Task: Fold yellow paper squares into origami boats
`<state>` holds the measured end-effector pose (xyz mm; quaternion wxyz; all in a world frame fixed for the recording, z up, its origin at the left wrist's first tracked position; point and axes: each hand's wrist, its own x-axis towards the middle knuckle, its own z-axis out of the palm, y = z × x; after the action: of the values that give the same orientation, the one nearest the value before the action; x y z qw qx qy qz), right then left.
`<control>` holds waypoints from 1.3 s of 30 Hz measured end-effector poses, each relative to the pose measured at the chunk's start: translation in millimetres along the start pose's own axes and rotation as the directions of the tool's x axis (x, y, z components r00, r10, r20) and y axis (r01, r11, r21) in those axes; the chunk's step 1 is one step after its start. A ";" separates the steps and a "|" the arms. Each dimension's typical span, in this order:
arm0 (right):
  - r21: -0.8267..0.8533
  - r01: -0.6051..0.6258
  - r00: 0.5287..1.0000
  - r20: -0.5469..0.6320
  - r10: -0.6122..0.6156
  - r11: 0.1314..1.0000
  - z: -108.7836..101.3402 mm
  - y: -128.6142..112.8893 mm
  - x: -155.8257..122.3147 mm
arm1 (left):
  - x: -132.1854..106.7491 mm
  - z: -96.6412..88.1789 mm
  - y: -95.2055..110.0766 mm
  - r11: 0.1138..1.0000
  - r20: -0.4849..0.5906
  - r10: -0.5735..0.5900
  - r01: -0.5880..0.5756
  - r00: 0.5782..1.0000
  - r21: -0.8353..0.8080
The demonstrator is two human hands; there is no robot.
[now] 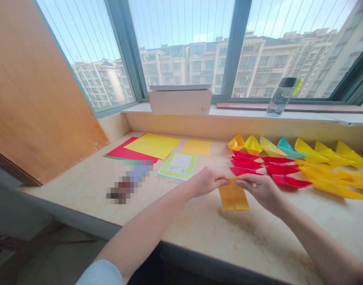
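Left grip (pixel 205 181) and right grip (pixel 258 192) pinch folded orange paper (pixel 234 196)

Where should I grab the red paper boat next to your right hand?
Pinch the red paper boat around its middle, coming from above on the near side, by the right hand. It lies long and low with thin pointed ends, so the wider middle gives your fingers the most paper.

Left hand (pixel 205 182) and right hand (pixel 258 192) face each other — fingers (pixel 221 181) pinching (palms turned down).
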<state>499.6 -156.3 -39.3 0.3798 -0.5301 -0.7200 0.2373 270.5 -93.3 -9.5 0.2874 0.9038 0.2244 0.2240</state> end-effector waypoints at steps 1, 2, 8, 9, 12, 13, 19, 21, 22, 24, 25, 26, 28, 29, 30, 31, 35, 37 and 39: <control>-0.006 0.009 1.000 -0.025 -0.009 1.000 -0.6 -0.1 -0.4 | -0.1 -0.2 1.0 1.000 -0.016 0.005 -0.005 1.000 0.001; -0.019 0.018 0.999 -0.043 -0.019 1.000 -0.9 0.0 -0.8 | -0.4 -0.3 2.1 1.000 -0.031 0.006 -0.006 0.999 0.003; -0.054 0.082 0.996 -0.017 -0.083 0.995 5.9 -2.6 -1.7 | -2.5 3.8 5.2 1.000 0.021 0.026 -0.026 0.999 -0.011; -0.066 0.085 0.995 -0.051 -0.088 0.994 6.1 -4.3 -1.3 | -2.1 4.5 4.8 1.000 0.015 0.022 -0.021 1.000 -0.013; -0.143 0.129 0.976 -0.155 -0.151 0.981 0.1 -9.6 0.0 | 0.4 5.5 1.5 0.998 -0.085 -0.068 0.067 0.994 -0.008; -0.178 0.166 0.971 -0.142 -0.193 0.970 -3.4 -10.7 0.2 | 1.2 5.5 -0.2 0.994 -0.128 -0.110 0.108 0.986 -0.025; -0.305 0.342 0.940 0.111 -0.323 0.889 -14.6 -2.7 -0.9 | 4.7 5.5 -9.0 0.954 -0.268 -0.239 0.173 0.933 -0.246; -0.301 0.359 0.933 0.103 -0.344 0.883 -13.5 2.5 -0.9 | 5.2 6.4 -9.7 0.946 -0.249 -0.242 0.171 0.938 -0.276; -0.301 0.365 0.931 0.093 -0.354 0.881 -13.0 4.5 -0.9 | 5.4 7.0 -9.9 0.944 -0.236 -0.242 0.172 0.941 -0.282; -0.312 0.362 0.931 0.085 -0.354 0.878 -13.0 6.6 -1.2 | 5.6 8.2 -10.0 0.945 -0.227 -0.236 0.169 0.945 -0.282; -0.320 0.354 0.935 0.085 -0.345 0.879 -13.4 6.8 -1.6 | 5.6 8.7 -10.0 0.947 -0.232 -0.231 0.164 0.945 -0.277; -0.328 0.342 0.939 0.089 -0.332 0.880 -13.9 6.3 -2.1 | 5.6 9.0 -10.0 0.949 -0.240 -0.227 0.159 0.944 -0.271; -0.341 0.321 0.947 0.111 -0.302 0.883 -14.9 4.6 -3.2 | 5.5 8.9 -9.3 0.953 -0.257 -0.223 0.155 0.940 -0.259; -0.347 0.313 0.950 0.121 -0.289 0.884 -15.2 3.7 -3.6 | 5.5 8.5 -8.7 0.953 -0.262 -0.227 0.159 0.938 -0.257; -0.352 0.307 0.952 0.128 -0.280 0.884 -15.2 3.1 -3.9 | 5.5 8.0 -7.9 0.951 -0.261 -0.235 0.166 0.936 -0.260; -0.357 0.302 0.953 0.129 -0.274 0.884 -15.0 2.8 -4.0 | 5.5 7.6 -7.1 0.948 -0.258 -0.244 0.173 0.935 -0.268; -0.375 0.301 0.953 0.102 -0.284 0.877 -14.2 4.9 -3.2 | 6.1 7.3 -5.2 0.931 -0.235 -0.267 0.187 0.935 -0.314; -0.372 0.316 0.949 0.101 -0.300 0.873 -14.4 6.0 -2.6 | 6.1 8.1 -5.2 0.924 -0.228 -0.270 0.185 0.935 -0.334; -0.369 0.329 0.944 0.103 -0.314 0.869 -15.2 5.9 -2.0 | 5.9 8.8 -5.1 0.914 -0.221 -0.278 0.187 0.935 -0.360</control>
<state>515.5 -157.2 -35.2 0.2891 -0.4617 -0.8378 0.0370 278.5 -90.2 -17.6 0.4281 0.7700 0.3266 0.3424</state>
